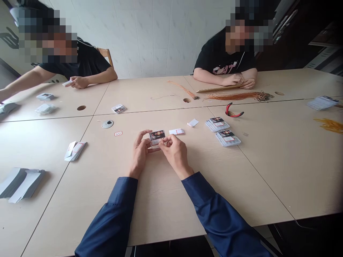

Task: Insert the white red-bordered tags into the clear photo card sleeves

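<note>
Your pale table point(214, 192), crossed by dark seams, stands before a veined pale wall point(150, 32). Between your hands, above the tabletop, is a small flat case point(157, 135), black-printed on top and whitish below. Its black end points away from you; its long axis is unclear. Your left hand point(139, 151) grips its left side; your right hand point(177, 153) pinches its near right corner.

Creased navy-blue sleeves point(109, 217) with broad, seamed cuffs point(124, 190)
</note>
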Demonstrator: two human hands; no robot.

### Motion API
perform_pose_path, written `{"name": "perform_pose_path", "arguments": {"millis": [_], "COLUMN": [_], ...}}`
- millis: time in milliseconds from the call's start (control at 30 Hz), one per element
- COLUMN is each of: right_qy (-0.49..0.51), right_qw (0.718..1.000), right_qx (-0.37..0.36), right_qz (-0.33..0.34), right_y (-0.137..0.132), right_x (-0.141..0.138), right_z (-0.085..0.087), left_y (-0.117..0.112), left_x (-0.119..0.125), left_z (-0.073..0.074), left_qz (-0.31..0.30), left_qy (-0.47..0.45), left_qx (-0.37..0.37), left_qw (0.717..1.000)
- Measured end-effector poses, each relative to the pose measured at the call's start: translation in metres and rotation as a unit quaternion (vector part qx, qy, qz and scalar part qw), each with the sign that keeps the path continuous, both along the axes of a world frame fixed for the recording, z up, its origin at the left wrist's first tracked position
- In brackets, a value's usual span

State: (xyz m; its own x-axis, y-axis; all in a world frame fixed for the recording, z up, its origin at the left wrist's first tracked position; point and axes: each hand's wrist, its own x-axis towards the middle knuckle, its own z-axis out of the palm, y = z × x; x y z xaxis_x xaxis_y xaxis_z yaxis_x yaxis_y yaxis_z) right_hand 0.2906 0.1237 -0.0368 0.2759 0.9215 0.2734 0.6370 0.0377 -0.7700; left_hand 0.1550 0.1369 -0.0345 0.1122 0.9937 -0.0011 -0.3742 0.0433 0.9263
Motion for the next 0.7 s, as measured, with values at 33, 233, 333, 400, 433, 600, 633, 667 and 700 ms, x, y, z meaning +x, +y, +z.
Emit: {"name": "perform_pose_path", "arguments": {"millis": [33, 233, 333, 400, 433, 600, 633, 667, 700], "right_qy": [0.007, -0.006, -0.015, -0.009, -0.005, 0.019, 0.024, 0.027, 0.03], "right_qw": [1.0, 1.0, 0.999, 0.999, 0.999, 0.999, 0.999, 0.998, 0.998], "right_qx": [-0.001, 0.026, 0.039, 0.037, 0.035, 0.04, 0.047, 0.053, 0.057], "right_qz": [0.007, 0.0, -0.008, -0.013, -0.015, -0.007, -0.004, 0.0, 0.003], "right_y": [-0.0004, -0.0011, 0.0002, 0.0011, 0.0014, 0.0007, 0.0004, 0.0002, 0.0002], "right_x": [0.0005, 0.0006, 0.0, 0.0003, 0.0005, 0.0011, 0.001, 0.0009, 0.0007], "right_z": [0.0003, 0.0011, -0.0003, -0.0016, -0.0022, -0.0032, -0.0033, -0.0034, -0.0036], "left_y": [-0.0003, -0.0023, -0.0029, -0.0034, -0.0037, -0.0035, -0.0032, -0.0028, -0.0025], "left_x": [0.0001, 0.0022, 0.0031, 0.0034, 0.0033, 0.0026, 0.0026, 0.0028, 0.003], "left_z": [0.0002, 0.0036, 0.0056, 0.0068, 0.0071, 0.0064, 0.006, 0.0056, 0.0052], "left_qz": [0.001, 0.005, 0.002, -0.001, -0.001, 0.005, 0.007, 0.009, 0.012], "left_qy": [0.002, 0.026, 0.022, 0.018, 0.017, 0.029, 0.031, 0.032, 0.031], "left_qx": [0.003, 0.001, -0.004, -0.004, -0.004, -0.003, -0.004, -0.004, -0.005], "left_qw": [1.0, 1.0, 1.0, 1.0, 1.0, 1.0, 0.999, 0.999, 0.999]}}
